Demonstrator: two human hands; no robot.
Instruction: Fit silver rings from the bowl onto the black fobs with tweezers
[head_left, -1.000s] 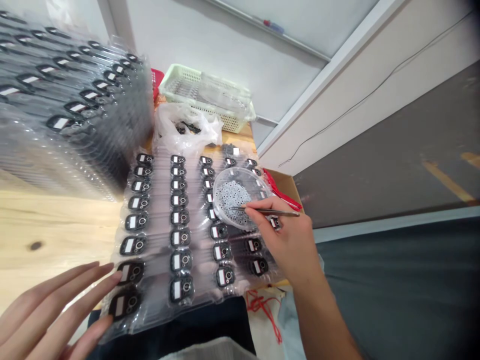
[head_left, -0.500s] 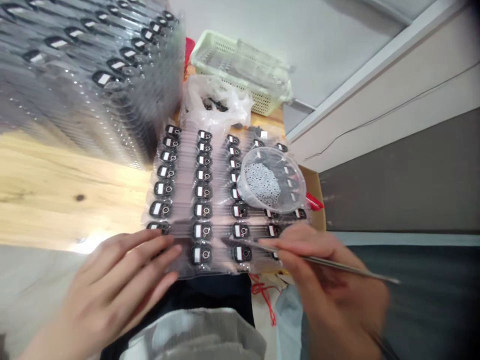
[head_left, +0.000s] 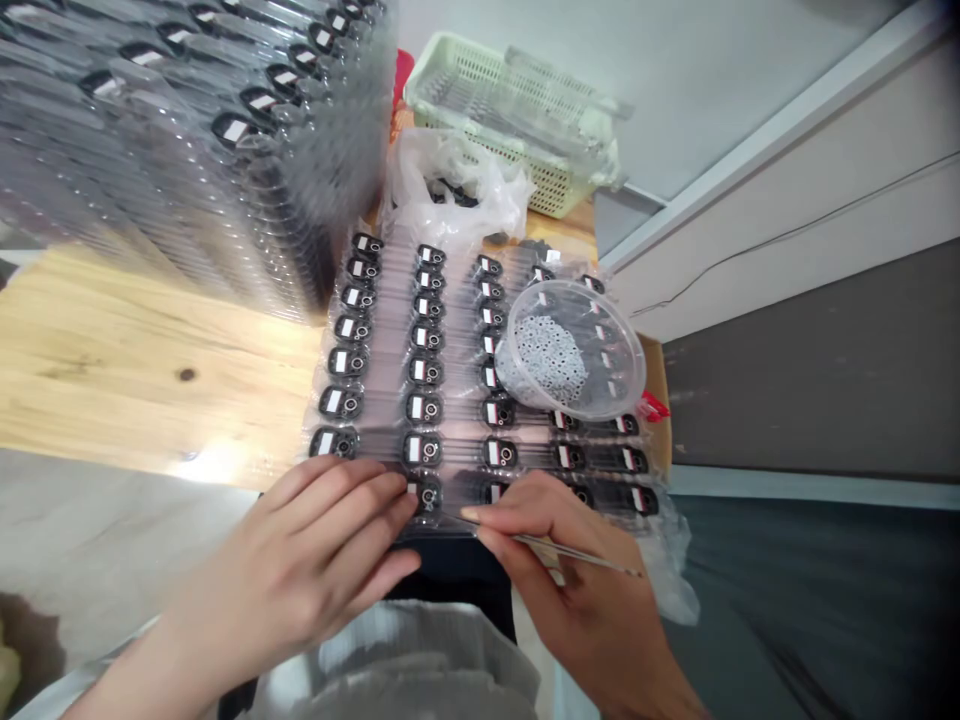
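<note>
Five columns of black parts (head_left: 425,408) sit in a clear plastic tray (head_left: 390,345) that stretches away from the fingers, each part bearing a plain-looking white label to the left of a round ring; any print there is too small to read. The right hand (head_left: 581,580) pinches metal tweezers (head_left: 574,554) between thumb and fingers. Their long axis runs sideways on a slant, the thin tip pointing left and slightly up, the back end pointing right past the palm. That tip is near the closest part of the second column, but whether it touches or carries anything cannot be told. The left hand (head_left: 315,555) lies palm down over the tray's near edge, fingers extended, thumb apart, fingertips partly covering that same part and its label. Beyond the right fingers, a clear tub (head_left: 516,388) of small grey rings (head_left: 551,358) stands on the tray. Left of the left fingers is bare wooden desk (head_left: 150,370), with a tall stack of filled trays (head_left: 225,200) farther off.
</note>
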